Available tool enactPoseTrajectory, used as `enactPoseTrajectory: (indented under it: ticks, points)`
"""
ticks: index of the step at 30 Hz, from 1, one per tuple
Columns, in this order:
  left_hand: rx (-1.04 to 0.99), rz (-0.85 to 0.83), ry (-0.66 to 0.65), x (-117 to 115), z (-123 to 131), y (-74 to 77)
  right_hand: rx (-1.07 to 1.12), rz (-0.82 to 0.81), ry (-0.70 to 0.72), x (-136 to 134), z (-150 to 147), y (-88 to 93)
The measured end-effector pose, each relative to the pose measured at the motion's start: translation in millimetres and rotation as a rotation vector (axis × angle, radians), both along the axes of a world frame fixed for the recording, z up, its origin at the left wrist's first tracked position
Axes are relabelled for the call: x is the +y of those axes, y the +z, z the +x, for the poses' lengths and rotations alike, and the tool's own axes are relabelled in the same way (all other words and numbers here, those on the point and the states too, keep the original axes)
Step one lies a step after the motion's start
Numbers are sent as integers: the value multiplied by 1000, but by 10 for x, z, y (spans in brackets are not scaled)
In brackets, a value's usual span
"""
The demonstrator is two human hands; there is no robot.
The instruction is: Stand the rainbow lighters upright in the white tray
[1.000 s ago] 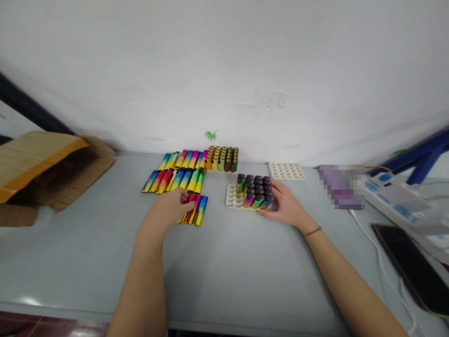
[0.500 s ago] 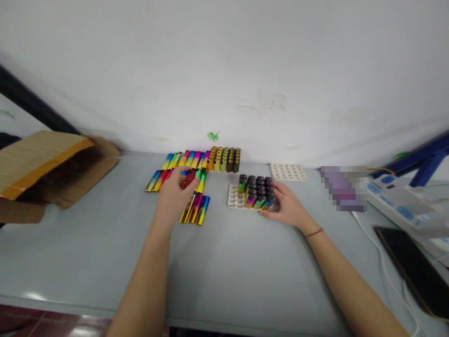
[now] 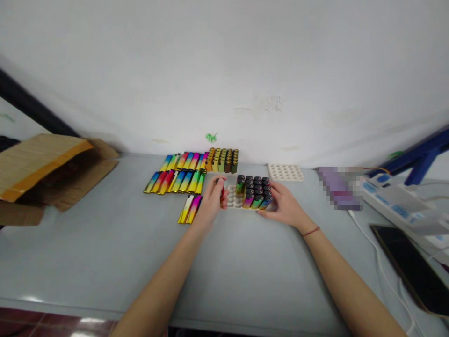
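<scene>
Head view, from the left: a cardboard box (image 3: pixel 52 159) lay on its side on the grey table (image 3: pixel 259 281), its open end facing right. Right of it lay metallic rainbow pieces, lighter-like in shape, in a back row (image 3: pixel 189 161) and a middle row (image 3: pixel 175 182); nearer the person was a small front group (image 3: pixel 185 209), partly hidden by the left arm. Close to the wall (image 3: pixel 210 70), just right of the back row, stood a block of gold-topped pieces (image 3: pixel 222 160).

The left hand (image 3: pixel 210 206) was closed round a red piece (image 3: pixel 222 192) — mostly covered by the fingers — at the left end of a white tray (image 3: pixel 234 200) with rows of holes. Black-topped pieces (image 3: pixel 257 191) stood upright in the tray, mainly toward its right, while holes at the left showed bare. The right hand (image 3: pixel 286 206) held the tray's right end, thumb at the near corner and fingers farther back.

Behind it, a second white tray (image 3: pixel 286 172) lay near the wall. Farther right came a pixelated purple object (image 3: pixel 338 189), a white cable (image 3: pixel 380 262), a power strip (image 3: pixel 393 201) and — nearest the right edge — a dark phone (image 3: pixel 409 267).
</scene>
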State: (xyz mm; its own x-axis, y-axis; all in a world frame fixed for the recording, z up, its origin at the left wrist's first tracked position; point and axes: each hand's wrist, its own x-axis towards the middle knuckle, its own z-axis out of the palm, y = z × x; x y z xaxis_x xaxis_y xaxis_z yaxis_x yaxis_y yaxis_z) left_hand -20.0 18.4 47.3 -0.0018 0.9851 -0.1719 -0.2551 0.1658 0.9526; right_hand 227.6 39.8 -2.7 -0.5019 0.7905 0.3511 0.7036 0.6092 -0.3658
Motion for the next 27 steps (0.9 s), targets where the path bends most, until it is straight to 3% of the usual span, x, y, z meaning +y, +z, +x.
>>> enactPoseTrajectory:
  ticks: [16, 27]
  points:
    - [23, -100, 91, -6, 50, -140, -4, 16, -7, 1, -2, -11]
    - [-117, -161, 204, -41, 93, 45, -8, 13, 2, 1, -2, -2]
